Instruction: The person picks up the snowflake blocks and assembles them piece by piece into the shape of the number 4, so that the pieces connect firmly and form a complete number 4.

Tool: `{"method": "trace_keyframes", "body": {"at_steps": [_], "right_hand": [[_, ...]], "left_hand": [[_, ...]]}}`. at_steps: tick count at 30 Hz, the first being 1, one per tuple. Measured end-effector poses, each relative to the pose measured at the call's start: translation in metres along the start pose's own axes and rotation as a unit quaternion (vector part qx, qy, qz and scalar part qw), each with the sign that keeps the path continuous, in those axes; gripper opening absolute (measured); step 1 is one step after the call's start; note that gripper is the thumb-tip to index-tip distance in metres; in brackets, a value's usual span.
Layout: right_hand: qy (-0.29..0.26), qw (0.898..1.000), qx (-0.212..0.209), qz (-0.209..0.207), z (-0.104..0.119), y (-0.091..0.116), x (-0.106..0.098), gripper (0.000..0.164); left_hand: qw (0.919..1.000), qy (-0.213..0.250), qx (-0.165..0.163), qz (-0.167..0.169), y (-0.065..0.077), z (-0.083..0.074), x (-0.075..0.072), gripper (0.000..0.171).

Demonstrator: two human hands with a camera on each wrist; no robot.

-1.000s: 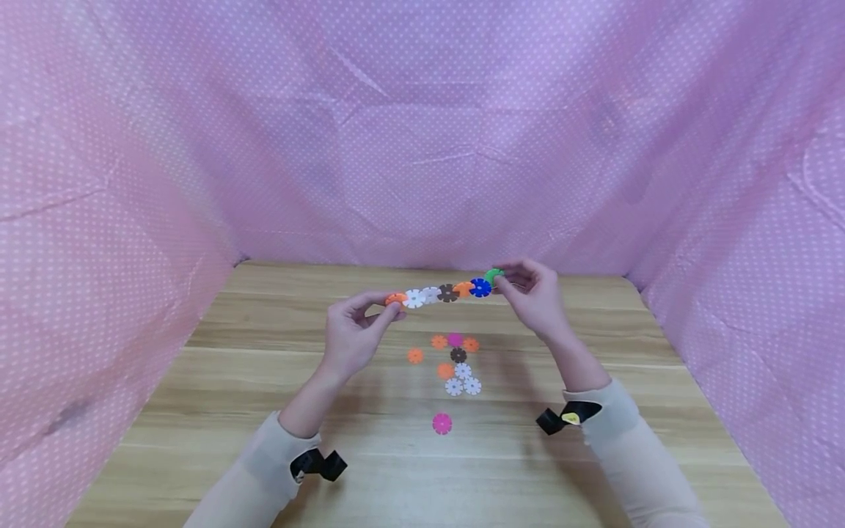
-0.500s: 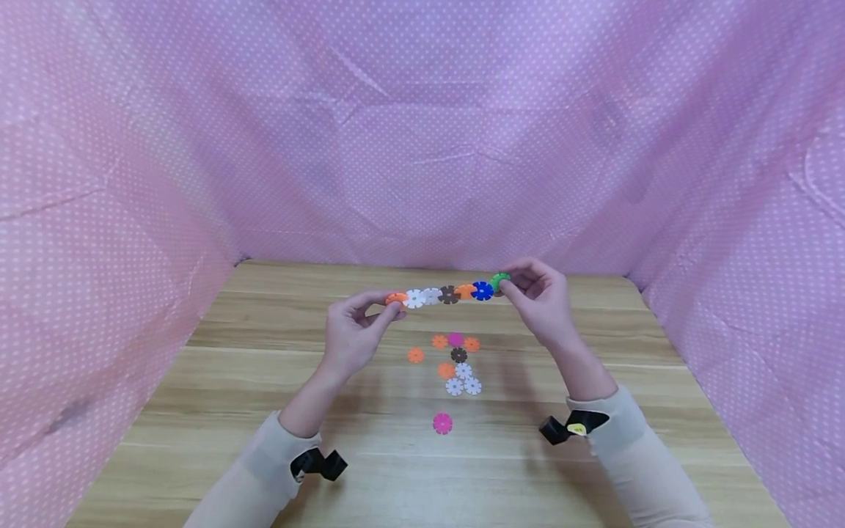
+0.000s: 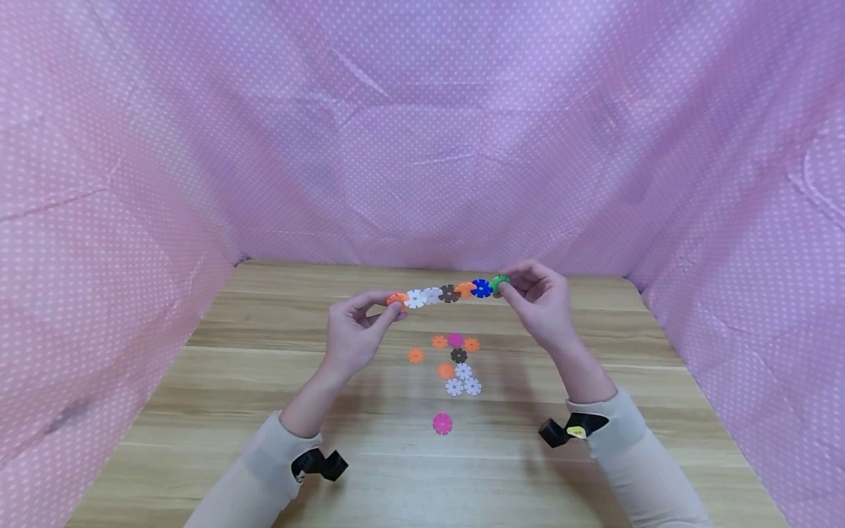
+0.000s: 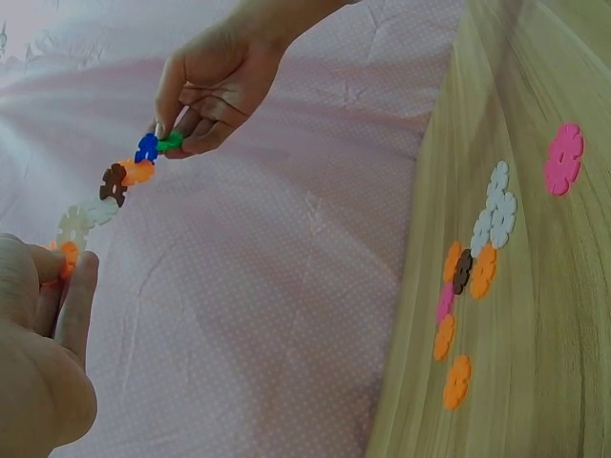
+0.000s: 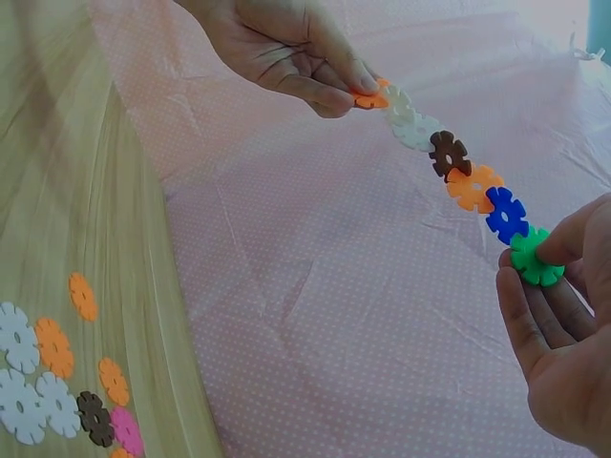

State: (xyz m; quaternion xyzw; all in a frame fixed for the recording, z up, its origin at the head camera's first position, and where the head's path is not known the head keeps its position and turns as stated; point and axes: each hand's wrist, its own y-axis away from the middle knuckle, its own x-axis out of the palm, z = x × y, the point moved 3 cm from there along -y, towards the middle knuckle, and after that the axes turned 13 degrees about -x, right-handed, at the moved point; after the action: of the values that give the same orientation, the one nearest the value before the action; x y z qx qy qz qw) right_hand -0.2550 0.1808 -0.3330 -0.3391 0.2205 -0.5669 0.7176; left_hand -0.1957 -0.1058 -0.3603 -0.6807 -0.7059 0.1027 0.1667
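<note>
1 worktop (image 3: 409,491) lies beneath 2 sleeved forearms (image 3: 247,469) slanting inward. The left hand (image 3: 356,334) pinches a 7-disc chain (image 3: 449,294) by its orange disc (image 3: 397,299), the right hand (image 3: 543,304) by its green disc (image 3: 499,281), stretched between them. The right wrist's yellow label (image 3: 576,431) is unreadable.

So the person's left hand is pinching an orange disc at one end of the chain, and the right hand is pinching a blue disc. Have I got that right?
Not quite: the right hand pinches the green disc. The blue disc is beside it in the chain, as the right wrist view shows.
</note>
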Motion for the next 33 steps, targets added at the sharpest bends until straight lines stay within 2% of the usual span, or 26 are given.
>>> {"method": "trace_keyframes", "body": {"at_steps": [5, 15, 20, 26, 33], "right_hand": [[0.011, 1.0, -0.005, 0.0, 0.0024, 0.0012, 0.0005, 0.016], [0.023, 1.0, -0.013, 0.003, 0.004, 0.0037, -0.0021, 0.016], [0.018, 1.0, -0.019, 0.006, 0.0045, 0.0035, -0.0027, 0.016], [0.014, 1.0, -0.016, -0.004, 0.0024, 0.0058, -0.0054, 0.017], [-0.013, 1.0, -0.016, -0.007, 0.0003, 0.0049, -0.0081, 0.021]], "left_hand": [[1.0, 0.001, -0.002, 0.0, 0.0005, -0.0004, 0.0009, 0.013], [0.9996, 0.01, -0.025, -0.003, 0.0007, 0.002, 0.0018, 0.013], [0.9993, 0.002, -0.035, -0.008, 0.0002, 0.0028, 0.0022, 0.012], [0.9987, -0.013, -0.049, 0.005, 0.0007, 0.0041, 0.0034, 0.01], [0.9984, -0.009, -0.056, 0.005, 0.0004, 0.0059, 0.0066, 0.009]]}}
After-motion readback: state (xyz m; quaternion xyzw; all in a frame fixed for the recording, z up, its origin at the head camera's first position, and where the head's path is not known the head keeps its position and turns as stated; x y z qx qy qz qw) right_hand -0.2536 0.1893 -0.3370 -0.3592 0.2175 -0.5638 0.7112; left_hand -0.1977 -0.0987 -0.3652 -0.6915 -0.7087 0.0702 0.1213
